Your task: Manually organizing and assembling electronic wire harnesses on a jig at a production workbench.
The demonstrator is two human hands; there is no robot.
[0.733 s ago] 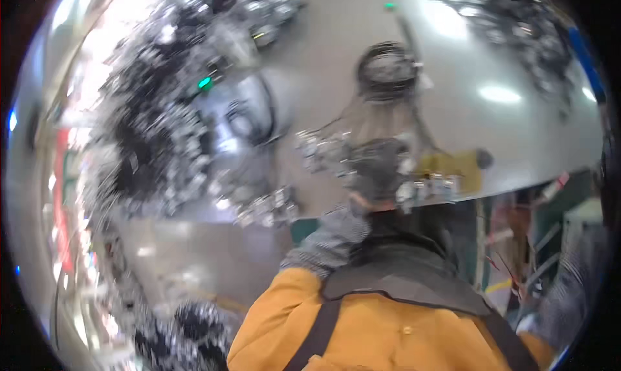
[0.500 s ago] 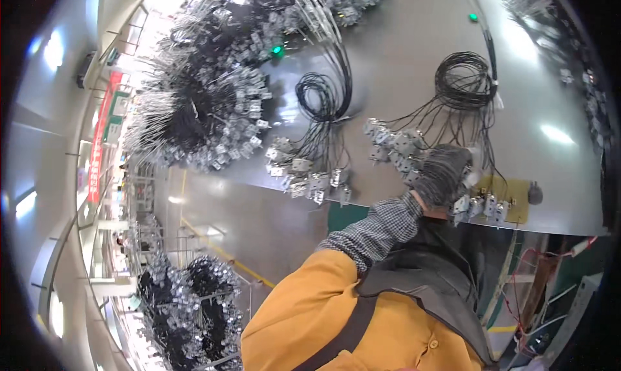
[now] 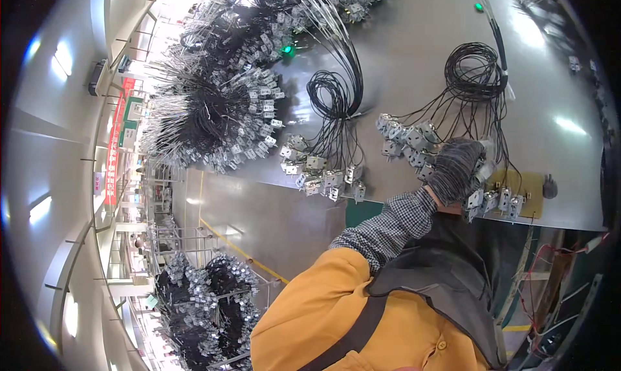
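My left hand, in a dark grey striped glove with a checked sleeve cover, reaches over the near edge of the metal table. Its fingers curl at a whitish piece, and what they grip is mostly hidden. Beside the hand lie small silvery metal-ended connectors on black wires that run up to a coiled wire harness. Just right of the hand, several more connectors sit at a yellowish board on the table edge. My right hand does not show.
Another coiled harness with connectors lies further left. Large heaps of bundled harnesses cover the table's left side. A loaded rack stands beyond the aisle at lower left. Red cables hang below the table at right.
The whole view has shifted slightly, so things appear a little further right. My left hand stays at the same spot by the connectors and board, with its fingers still curled.
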